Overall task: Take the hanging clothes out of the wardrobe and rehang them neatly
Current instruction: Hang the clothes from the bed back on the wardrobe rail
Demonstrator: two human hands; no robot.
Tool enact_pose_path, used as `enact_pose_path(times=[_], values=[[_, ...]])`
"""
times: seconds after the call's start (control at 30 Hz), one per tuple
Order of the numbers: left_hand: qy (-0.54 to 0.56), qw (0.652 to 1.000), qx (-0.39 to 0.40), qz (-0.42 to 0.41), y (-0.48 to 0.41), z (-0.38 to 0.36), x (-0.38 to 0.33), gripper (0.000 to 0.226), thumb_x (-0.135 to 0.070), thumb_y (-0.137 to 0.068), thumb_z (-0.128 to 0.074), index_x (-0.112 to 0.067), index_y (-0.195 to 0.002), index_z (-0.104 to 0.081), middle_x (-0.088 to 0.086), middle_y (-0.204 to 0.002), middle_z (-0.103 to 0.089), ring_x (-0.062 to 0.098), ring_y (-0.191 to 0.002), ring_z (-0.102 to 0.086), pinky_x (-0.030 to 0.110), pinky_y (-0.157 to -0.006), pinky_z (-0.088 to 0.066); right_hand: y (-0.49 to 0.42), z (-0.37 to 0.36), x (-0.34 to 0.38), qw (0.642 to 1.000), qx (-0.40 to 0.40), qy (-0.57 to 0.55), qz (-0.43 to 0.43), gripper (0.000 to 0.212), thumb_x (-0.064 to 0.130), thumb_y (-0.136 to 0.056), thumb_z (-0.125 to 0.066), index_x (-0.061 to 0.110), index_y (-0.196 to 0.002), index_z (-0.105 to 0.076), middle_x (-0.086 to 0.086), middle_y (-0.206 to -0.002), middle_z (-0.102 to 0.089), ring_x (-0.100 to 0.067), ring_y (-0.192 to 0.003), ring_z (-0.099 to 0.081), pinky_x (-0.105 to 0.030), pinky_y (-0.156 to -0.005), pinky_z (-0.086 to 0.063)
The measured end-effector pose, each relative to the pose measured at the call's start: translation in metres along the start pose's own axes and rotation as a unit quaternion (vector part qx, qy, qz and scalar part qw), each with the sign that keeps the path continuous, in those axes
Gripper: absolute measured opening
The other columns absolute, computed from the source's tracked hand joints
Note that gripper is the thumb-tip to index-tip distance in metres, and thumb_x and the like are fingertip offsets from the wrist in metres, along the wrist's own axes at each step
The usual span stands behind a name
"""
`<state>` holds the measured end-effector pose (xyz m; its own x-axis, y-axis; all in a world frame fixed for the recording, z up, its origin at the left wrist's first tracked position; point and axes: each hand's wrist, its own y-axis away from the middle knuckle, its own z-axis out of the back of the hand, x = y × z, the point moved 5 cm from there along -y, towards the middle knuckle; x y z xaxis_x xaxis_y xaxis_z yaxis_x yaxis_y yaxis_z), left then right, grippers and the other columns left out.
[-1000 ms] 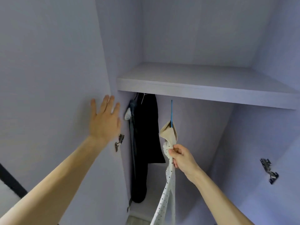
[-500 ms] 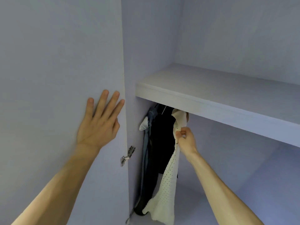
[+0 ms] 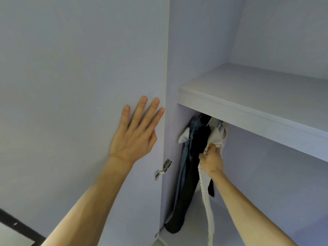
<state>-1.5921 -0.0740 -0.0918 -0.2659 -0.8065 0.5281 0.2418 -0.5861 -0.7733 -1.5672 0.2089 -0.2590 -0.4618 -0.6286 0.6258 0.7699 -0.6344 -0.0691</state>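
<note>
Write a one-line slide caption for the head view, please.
Left hand flat on the wardrobe door; right hand grips the dotted white garment beside dark clothes.

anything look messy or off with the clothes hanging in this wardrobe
Yes. Everything hangs crowded at the left end under the shelf. The white dotted garment is bunched and twisted in the right hand rather than hanging flat, and a pale flap juts sideways from the blue garment. No damage shows.

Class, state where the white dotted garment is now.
The white, black-dotted fabric garment hangs right of centre in the head view, under the pale shelf, gripped by the right hand, beside the black garment.
</note>
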Motion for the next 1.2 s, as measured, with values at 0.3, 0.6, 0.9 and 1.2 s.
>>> enact_pose_path(times=[0.3,0.6,0.9,1.2], values=[[-0.014,1.0,0.019,0.001,0.001,-0.004,0.003,0.064,-0.037,-0.099,-0.036,-0.023,-0.159,-0.018,0.001,-0.165,-0.018,0.029,-0.151,-0.017,0.055,-0.12,-0.005,-0.012,-0.039,0.022,0.997,0.071,-0.044,-0.001,0.074,0.023,-0.099,-0.053,-0.002,-0.155,-0.011,-0.022,-0.156,-0.027,-0.037,-0.139,-0.036,-0.041,-0.11,-0.035],[0.045,0.994,0.099,-0.012,0.033,0.004,-0.007,0.072,-0.027,-0.092,-0.044,-0.019,-0.159,-0.019,0.004,-0.166,-0.014,0.026,-0.153,-0.012,0.05,-0.124,0.001,0.049,-0.042,0.007,0.992,0.084,-0.072,0.056,0.075,0.026,-0.098,-0.057,0.012,-0.158,-0.013,-0.009,-0.163,-0.021,-0.024,-0.149,-0.022,-0.041,-0.122,-0.023],[0.204,0.865,0.447,0.1,0.286,0.037,-0.05,0.095,-0.022,-0.072,-0.069,-0.03,-0.157,-0.027,0.005,-0.165,-0.019,0.021,-0.153,-0.013,0.055,-0.122,-0.004,0.216,-0.076,0.01,0.955,0.221,-0.025,0.194,0.049,0.028,-0.1,-0.056,0.028,-0.148,-0.044,0.021,-0.14,-0.037,-0.007,-0.145,-0.026,-0.019,-0.11,-0.024],[0.164,0.563,0.689,0.426,0.52,0.173,-0.001,0.057,-0.034,-0.087,-0.044,-0.027,-0.144,-0.046,0.003,-0.144,-0.051,0.026,-0.135,-0.044,0.047,-0.11,-0.031,0.383,-0.176,0.043,0.828,0.426,0.021,0.363,0.031,0.025,-0.095,-0.062,0.027,-0.126,-0.067,0.014,-0.131,-0.061,-0.013,-0.136,-0.042,-0.016,-0.11,-0.022]])
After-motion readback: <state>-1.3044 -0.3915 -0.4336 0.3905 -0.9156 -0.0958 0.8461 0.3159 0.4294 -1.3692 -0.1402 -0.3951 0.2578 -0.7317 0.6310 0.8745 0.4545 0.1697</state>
